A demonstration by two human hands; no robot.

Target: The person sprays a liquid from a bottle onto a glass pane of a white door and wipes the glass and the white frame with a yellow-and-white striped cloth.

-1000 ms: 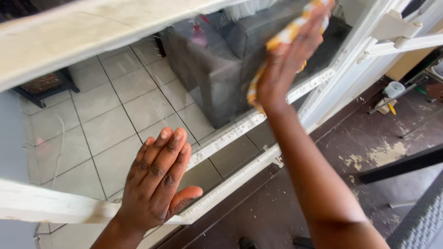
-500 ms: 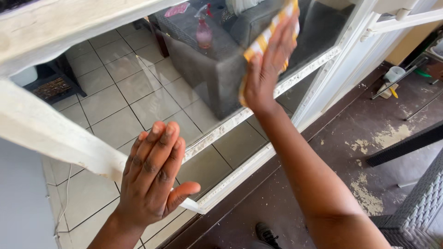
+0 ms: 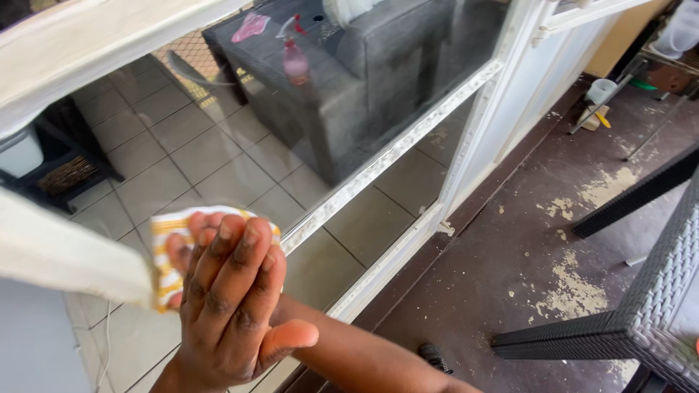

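My left hand (image 3: 233, 313) is pressed flat against the glass pane (image 3: 218, 145) of a white-framed window (image 3: 393, 156), fingers together, thumb out, holding nothing. Just behind it, my right hand (image 3: 178, 255) pushes a yellow-and-white striped cloth (image 3: 166, 225) against the same pane at the lower left. My left hand hides most of the right one. My right forearm (image 3: 364, 360) crosses low from the bottom right.
Through the glass I see a tiled floor, a grey sofa (image 3: 386, 65) and a pink spray bottle (image 3: 295, 58). On my side lies a brown floor with flaking paint (image 3: 568, 291). A dark wicker chair (image 3: 655, 298) stands at the right, and a shoe (image 3: 435, 356) shows below.
My right hand has swept the cloth from the upper right of the pane down to the lower left, behind my left hand. The view has tilted; the left hand stays on the glass.
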